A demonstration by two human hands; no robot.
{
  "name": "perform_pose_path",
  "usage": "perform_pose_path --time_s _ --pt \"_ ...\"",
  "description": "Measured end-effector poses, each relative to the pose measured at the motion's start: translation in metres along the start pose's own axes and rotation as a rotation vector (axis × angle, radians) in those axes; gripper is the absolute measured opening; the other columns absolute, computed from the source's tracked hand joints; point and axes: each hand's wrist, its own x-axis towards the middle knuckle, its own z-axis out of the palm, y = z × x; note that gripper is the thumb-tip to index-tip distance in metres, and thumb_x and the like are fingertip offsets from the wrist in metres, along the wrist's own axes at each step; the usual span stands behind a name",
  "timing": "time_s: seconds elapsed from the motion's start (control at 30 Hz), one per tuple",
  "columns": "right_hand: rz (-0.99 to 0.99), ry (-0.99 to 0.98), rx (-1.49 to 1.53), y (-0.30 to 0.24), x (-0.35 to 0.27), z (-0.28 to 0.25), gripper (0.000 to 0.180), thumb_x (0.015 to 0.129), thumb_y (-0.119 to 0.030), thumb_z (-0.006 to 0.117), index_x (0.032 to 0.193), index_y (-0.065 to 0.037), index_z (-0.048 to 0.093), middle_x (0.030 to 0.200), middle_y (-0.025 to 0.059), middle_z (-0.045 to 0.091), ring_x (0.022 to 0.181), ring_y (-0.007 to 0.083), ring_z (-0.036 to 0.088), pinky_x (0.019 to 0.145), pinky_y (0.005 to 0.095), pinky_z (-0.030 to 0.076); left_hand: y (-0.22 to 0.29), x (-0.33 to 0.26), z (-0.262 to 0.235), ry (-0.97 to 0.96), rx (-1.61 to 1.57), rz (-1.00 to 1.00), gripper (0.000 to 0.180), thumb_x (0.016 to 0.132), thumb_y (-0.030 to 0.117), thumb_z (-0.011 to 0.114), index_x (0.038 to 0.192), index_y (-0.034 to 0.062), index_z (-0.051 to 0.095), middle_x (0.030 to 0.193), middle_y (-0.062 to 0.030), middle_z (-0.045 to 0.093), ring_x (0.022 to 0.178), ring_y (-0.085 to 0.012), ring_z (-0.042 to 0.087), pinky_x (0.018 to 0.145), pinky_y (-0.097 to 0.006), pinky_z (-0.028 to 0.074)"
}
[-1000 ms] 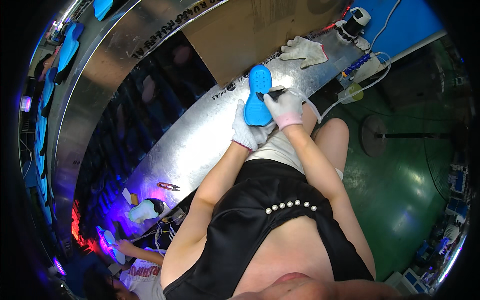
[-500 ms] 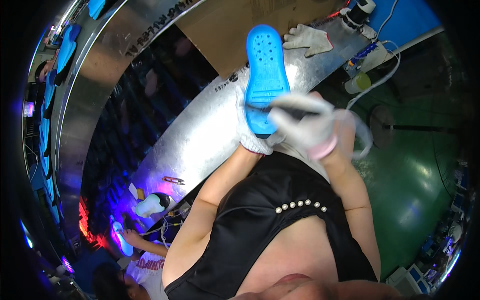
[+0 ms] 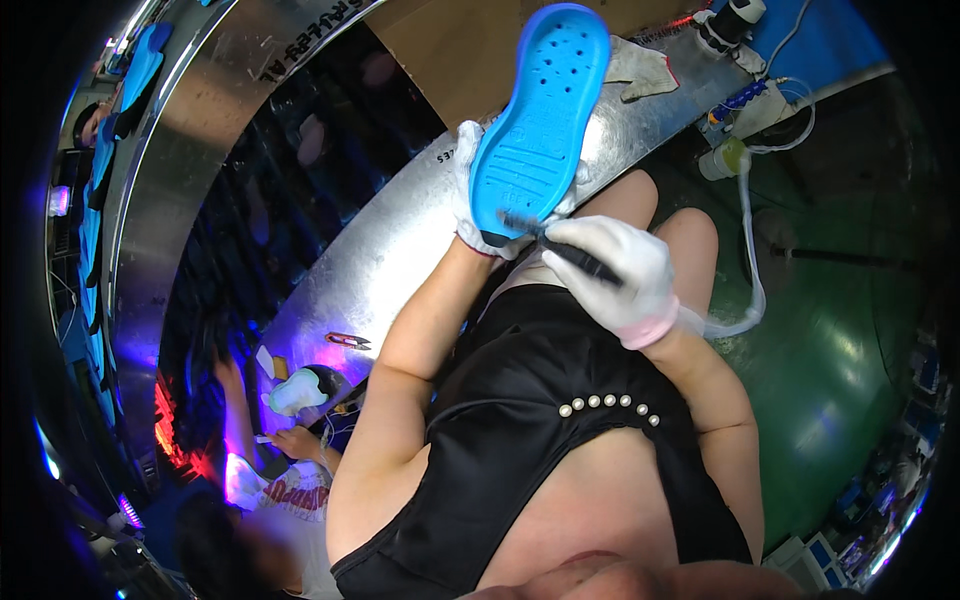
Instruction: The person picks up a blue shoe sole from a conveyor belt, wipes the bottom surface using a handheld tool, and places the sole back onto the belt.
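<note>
A bright blue shoe sole [image 3: 535, 135], with holes at its far end and ridges at the near end, is tilted in front of me. My left hand [image 3: 465, 185], in a white knit glove, holds it from beneath and along its left edge. The fingers under the sole are mostly hidden. My right hand [image 3: 635, 275], gloved in white with a pink cuff, is closed around a black-handled brush [image 3: 582, 260]. The brush's blurred bristle end lies over the near end of the sole. A clear hose [image 3: 757, 290] runs up to the right from beside my right wrist.
A metal bench [image 3: 390, 255] carries a spare glove [image 3: 643, 72], cardboard [image 3: 425, 50], red thread snips [image 3: 347, 341] and a pale sole [image 3: 298, 392]. A yellow-green container [image 3: 725, 158] stands right. Blue soles [image 3: 145, 65] line the left conveyor; a co-worker [image 3: 285, 490] is lower left.
The sole has come nearer and tilted, its far end moving up and right. My right hand has drawn down, with the brush at the near end. The co-worker's arms have shifted.
</note>
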Motion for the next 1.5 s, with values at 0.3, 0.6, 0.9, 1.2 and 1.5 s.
perform_pose_path --time_s 0.3,0.6,0.9,1.2,1.5 --pt "-0.077 -0.179 0.156 -0.007 0.012 -0.006 0.022 0.075 -0.007 0.072 0.096 -0.008 0.068 0.09 0.0057 0.068 0.082 0.0241 0.066 0.074 0.0285 0.053 0.034 0.002 0.003 0.309 0.331 -0.217 0.07 0.086 0.049 0.052 0.133 -0.003 0.044 0.128 -0.0253 0.052 0.107 -0.0371 0.059 0.091 -0.044 0.05" --pt "0.008 -0.168 0.187 -0.005 0.016 -0.024 0.025 0.071 0.008 0.069 0.094 -0.001 0.069 0.098 0.0132 0.069 0.091 0.0255 0.068 0.082 0.0319 0.053 0.054 0.007 -0.003 0.11 0.929 -0.194 0.039 0.092 0.025 0.054 0.126 0.006 0.056 0.123 -0.0132 0.057 0.112 -0.0238 0.056 0.098 -0.033 0.044" --pt "-0.162 -0.186 -0.042 0.002 0.022 -0.042 0.023 0.07 0.001 0.071 0.093 -0.003 0.069 0.096 0.0118 0.07 0.078 0.0255 0.068 0.068 0.0302 0.052 0.066 0.012 0.012 0.133 0.987 -0.133 0.045 0.086 0.031 0.064 0.126 0.0127 0.056 0.124 -0.0115 0.055 0.111 -0.0244 0.055 0.095 -0.037 0.046" --pt "-0.324 -0.276 -0.409 -0.024 0.026 -0.054 0.022 0.07 -0.005 0.066 0.092 -0.008 0.07 0.095 0.0107 0.07 0.058 0.0181 0.06 0.053 0.0257 0.047 0.092 0.012 0.01 -0.44 1.855 0.641 0.069 0.079 0.052 0.063 0.13 0.0075 0.051 0.116 -0.0192 0.059 0.099 -0.0282 0.061 0.075 -0.037 0.051" --pt "-0.143 -0.225 -0.042 -0.02 0.03 -0.063 0.023 0.067 -0.002 0.072 0.09 -0.005 0.07 0.083 0.0105 0.067 0.063 0.0192 0.062 0.058 0.0275 0.049 0.077 0.009 0.047 0.063 0.463 -0.44 0.08 0.086 0.065 0.042 0.136 0.0034 0.041 0.112 -0.027 0.059 0.086 -0.0368 0.066 0.061 -0.039 0.056"
